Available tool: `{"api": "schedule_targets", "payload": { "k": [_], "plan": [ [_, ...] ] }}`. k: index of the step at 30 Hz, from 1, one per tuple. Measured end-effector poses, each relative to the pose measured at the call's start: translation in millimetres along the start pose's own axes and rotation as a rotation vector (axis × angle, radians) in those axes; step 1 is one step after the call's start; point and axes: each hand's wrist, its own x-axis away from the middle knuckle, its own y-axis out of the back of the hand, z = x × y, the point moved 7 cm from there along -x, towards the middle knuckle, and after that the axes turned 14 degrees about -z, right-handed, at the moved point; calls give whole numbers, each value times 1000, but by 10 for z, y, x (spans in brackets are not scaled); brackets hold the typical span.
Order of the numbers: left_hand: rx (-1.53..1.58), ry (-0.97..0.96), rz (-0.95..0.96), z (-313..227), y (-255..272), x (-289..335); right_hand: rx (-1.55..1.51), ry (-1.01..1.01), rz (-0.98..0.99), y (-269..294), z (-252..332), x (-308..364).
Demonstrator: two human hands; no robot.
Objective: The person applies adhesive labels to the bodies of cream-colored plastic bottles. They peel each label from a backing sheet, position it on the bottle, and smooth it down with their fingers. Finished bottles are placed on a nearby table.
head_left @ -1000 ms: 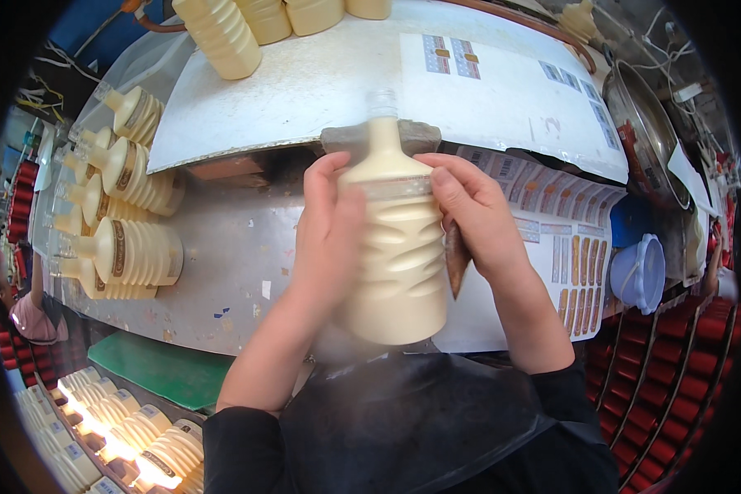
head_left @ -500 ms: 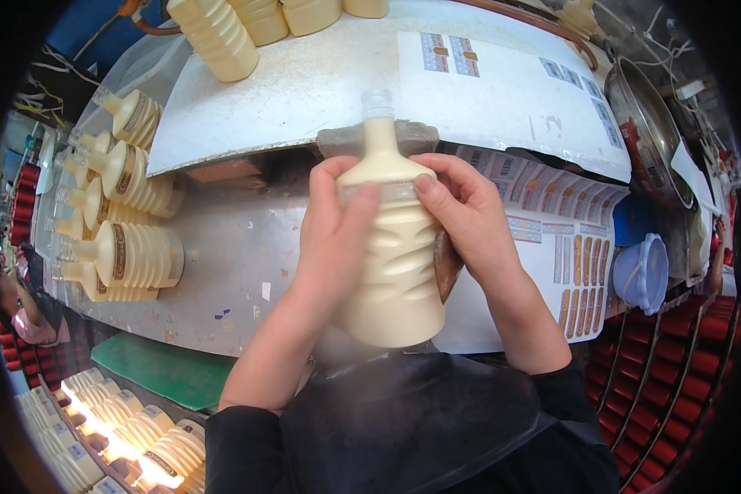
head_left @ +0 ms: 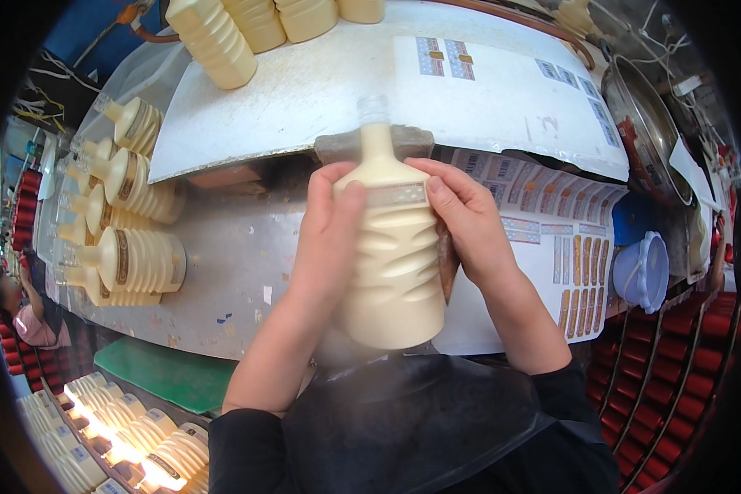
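Note:
A cream bottle (head_left: 391,288) with a wavy ribbed body and a clear threaded neck is held in front of me, its neck pointing away. Across its shoulder runs a pale, greyish strip label (head_left: 393,195). My left hand (head_left: 325,235) is closed around the bottle's left side, the thumb near the label's left end. On the other side my right hand (head_left: 473,218) grips the bottle, its thumb at the label's right end. The fingertips beneath the bottle are hidden. Behind the neck lies a grey block (head_left: 336,148); a brown piece (head_left: 447,267) shows beside the bottle under my right hand.
Labelled cream bottles (head_left: 132,263) lie stacked on the left. Others (head_left: 214,45) stand at the far edge of the white board (head_left: 305,90). Label sheets (head_left: 543,288) are on the right, near a lavender bucket (head_left: 642,272) and a metal basin (head_left: 654,123). A green board (head_left: 165,372) is lower left.
My left thumb has slid left along the label, and my right thumb has shifted slightly right to the label's end. More of the strip shows between them. The bottle stays in both hands.

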Motion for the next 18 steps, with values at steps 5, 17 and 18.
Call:
{"api": "schedule_targets", "payload": {
  "k": [5, 17, 18],
  "plan": [
    [-9, -31, -15, 24, 3, -2, 71, 39, -10, -1, -49, -2],
    [-87, -50, -21, 68, 96, 265, -82, -164, 36, 93, -144, 98],
    [-52, -18, -9, 94, 89, 265, -108, -139, 65, 62, -111, 119]
  ]
}}
